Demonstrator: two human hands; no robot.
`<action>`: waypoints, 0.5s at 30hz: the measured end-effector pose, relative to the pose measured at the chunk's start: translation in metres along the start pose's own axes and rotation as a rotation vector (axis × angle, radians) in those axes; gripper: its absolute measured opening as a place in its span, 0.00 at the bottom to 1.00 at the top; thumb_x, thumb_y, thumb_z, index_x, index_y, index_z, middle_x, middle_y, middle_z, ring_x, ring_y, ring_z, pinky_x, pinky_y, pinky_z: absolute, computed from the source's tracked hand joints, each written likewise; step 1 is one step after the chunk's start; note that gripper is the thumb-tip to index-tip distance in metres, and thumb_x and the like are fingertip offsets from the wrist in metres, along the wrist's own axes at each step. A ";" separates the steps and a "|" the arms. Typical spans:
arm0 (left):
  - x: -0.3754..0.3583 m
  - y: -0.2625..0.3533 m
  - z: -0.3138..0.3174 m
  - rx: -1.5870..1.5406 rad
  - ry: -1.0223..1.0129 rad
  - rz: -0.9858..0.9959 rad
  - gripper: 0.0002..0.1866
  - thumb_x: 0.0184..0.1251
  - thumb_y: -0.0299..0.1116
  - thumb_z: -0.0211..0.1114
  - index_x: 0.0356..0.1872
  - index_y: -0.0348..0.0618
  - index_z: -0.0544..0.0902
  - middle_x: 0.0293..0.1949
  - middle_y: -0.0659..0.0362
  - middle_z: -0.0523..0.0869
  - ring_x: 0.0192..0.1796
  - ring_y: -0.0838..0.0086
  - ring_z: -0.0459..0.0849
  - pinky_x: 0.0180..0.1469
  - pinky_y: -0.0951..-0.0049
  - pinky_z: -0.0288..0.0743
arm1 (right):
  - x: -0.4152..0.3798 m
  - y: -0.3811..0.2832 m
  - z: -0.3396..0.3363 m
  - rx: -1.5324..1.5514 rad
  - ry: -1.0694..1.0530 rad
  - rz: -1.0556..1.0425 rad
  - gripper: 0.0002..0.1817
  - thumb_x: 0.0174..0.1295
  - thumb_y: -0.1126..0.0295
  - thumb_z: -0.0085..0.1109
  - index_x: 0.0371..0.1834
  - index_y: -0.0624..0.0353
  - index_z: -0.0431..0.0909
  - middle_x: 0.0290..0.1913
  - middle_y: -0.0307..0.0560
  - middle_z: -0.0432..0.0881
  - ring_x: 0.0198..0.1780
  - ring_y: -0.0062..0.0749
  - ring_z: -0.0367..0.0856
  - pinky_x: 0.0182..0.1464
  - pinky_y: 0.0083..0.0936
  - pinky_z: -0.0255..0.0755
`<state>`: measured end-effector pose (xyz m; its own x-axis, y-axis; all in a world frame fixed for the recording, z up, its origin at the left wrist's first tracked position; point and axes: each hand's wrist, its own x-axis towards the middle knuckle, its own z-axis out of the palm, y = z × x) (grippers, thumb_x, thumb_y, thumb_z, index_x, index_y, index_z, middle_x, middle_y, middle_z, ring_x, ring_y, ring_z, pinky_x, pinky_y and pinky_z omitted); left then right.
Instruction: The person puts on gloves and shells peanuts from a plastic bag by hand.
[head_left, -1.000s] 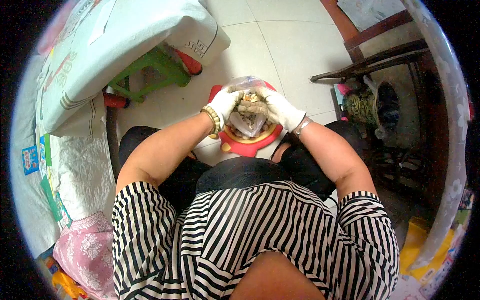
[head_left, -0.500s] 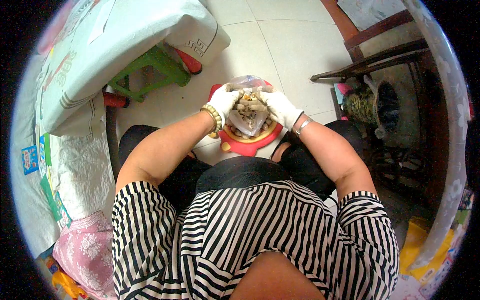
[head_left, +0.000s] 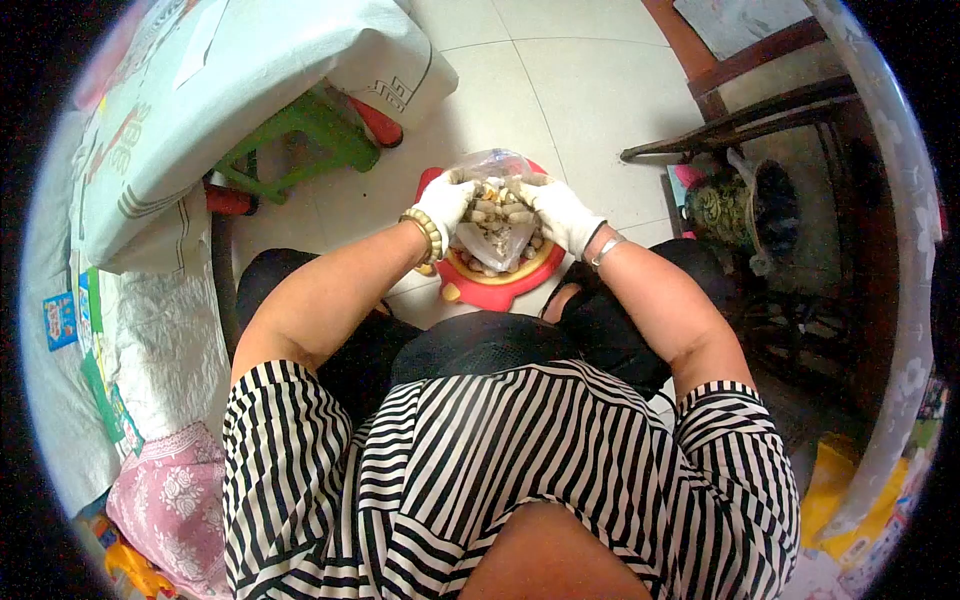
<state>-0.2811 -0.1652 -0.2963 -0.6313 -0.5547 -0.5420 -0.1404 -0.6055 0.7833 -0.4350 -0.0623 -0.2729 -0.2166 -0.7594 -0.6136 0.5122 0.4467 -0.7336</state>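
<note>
While I hold the clear plastic bag (head_left: 497,247) between my gloved left hand (head_left: 445,207) and my gloved right hand (head_left: 562,213), the main risk, I think, is spilling. The fingers of both hands are curled inward and closed on the bag; whether the tips pinch only plastic, or also some small pale pieces (head_left: 489,193), I cannot tell. If one side sinks lower, or the smooth film slides on the gloves, pieces may fall onto the red and yellow base (head_left: 497,292) just below my hands, or past its edge to the floor (head_left: 590,95). Too hard a pull could also tear the thin plastic.

Beyond my left hand, a green stool (head_left: 338,140) stands beneath the edge of a cloth-covered table (head_left: 260,85), so a wide movement there might knock something. Well apart from my right hand are a dark wooden rack (head_left: 740,122) and a dark-lined container (head_left: 775,215). Nearer, my knees limit the space at both sides.
</note>
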 end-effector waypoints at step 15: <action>-0.011 0.007 0.008 0.095 -0.141 -0.008 0.18 0.61 0.32 0.65 0.50 0.36 0.76 0.42 0.56 0.82 0.42 0.74 0.81 0.47 0.73 0.77 | -0.015 -0.009 0.013 0.062 -0.021 -0.024 0.14 0.63 0.77 0.52 0.52 0.64 0.69 0.42 0.48 0.79 0.39 0.32 0.81 0.39 0.25 0.80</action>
<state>-0.2810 -0.1592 -0.2825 -0.7295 -0.4607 -0.5056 -0.2134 -0.5490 0.8081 -0.4255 -0.0613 -0.2538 -0.2125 -0.7797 -0.5890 0.5574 0.3984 -0.7284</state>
